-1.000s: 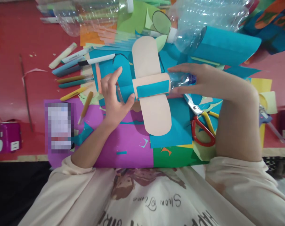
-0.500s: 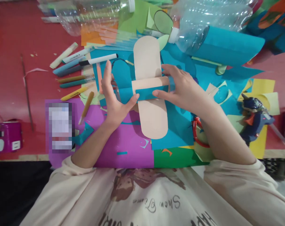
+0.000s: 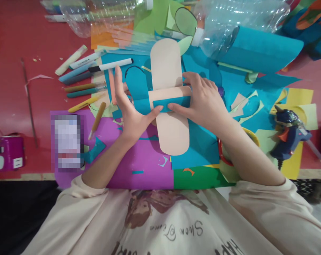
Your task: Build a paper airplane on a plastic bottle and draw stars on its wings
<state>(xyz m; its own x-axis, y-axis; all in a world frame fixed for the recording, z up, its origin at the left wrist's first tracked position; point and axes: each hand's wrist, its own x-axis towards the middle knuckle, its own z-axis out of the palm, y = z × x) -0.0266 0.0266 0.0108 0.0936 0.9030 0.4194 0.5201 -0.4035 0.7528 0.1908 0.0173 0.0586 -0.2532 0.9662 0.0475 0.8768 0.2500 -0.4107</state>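
A small bottle wrapped in teal paper lies across the work area, with a long peach card wing (image 3: 168, 124) fixed over it like a plane. A peach band with a teal strip (image 3: 176, 101) crosses the wing. My left hand (image 3: 130, 111) grips the teal-wrapped body on the left, thumb touching the strip. My right hand (image 3: 202, 102) wraps around the right end, fingers pressing on the teal strip. The bottle's neck is hidden under my right hand.
Markers and pens (image 3: 83, 76) lie to the left on the red floor. Clear plastic bottles (image 3: 229, 24) and a teal paper roll (image 3: 263, 49) sit at the top. A blue glue gun (image 3: 289, 132) rests at right, red-handled scissors (image 3: 224, 154) under my right forearm. Coloured paper sheets (image 3: 144, 166) cover the middle.
My right hand slid left from the bottle's neck onto the band and now presses the teal strip. The glue gun has come into view at right. My left hand kept its grip.
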